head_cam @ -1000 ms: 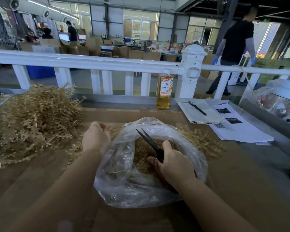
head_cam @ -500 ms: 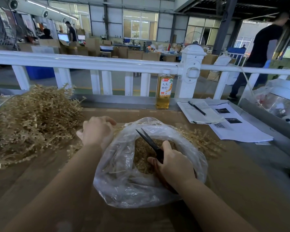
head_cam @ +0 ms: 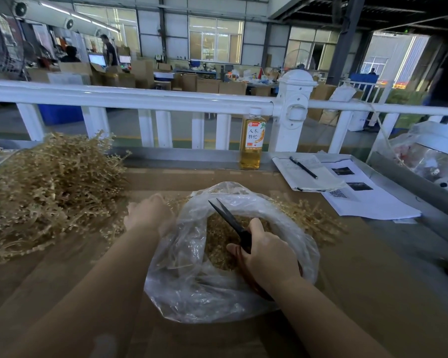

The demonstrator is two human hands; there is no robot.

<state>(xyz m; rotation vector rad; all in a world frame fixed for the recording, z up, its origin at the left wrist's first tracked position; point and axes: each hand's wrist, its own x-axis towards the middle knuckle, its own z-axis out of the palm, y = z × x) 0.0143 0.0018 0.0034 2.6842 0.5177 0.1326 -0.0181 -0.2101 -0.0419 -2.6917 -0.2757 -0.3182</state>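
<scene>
Head view: the scissors [head_cam: 230, 221] are being gripped in the right hand [head_cam: 267, 257], with the blades parted over the open plastic bag [head_cam: 192, 288] at near centre, probably so that cuttings are caught inside. The left hand [head_cam: 150, 215] is being rested on the dried sprigs [head_cam: 62, 192] just left of the bag. Its fingers are blurred, so its grip cannot be told.

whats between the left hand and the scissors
The head view shows the crumpled wall of the clear plastic bag between the left hand and the scissors, which the right hand holds.
</scene>
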